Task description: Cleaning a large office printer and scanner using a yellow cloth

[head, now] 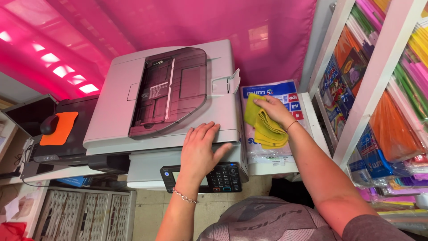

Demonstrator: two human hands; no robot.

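The right hand (273,110) clenches a crumpled yellow cleaning cloth (264,126), apparently pressed on the plastic-wrapped paper ream (267,151) just right of the grey office copier (133,89); the left hand (200,149) lies flat, fingers released, on the copier's front edge.

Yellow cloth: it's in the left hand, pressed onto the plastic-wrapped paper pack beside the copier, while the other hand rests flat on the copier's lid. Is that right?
Not quite. The head view shows the yellow cloth in the right hand, pressed onto the plastic-wrapped paper pack beside the copier. It is the left hand that rests flat on the copier's lid.
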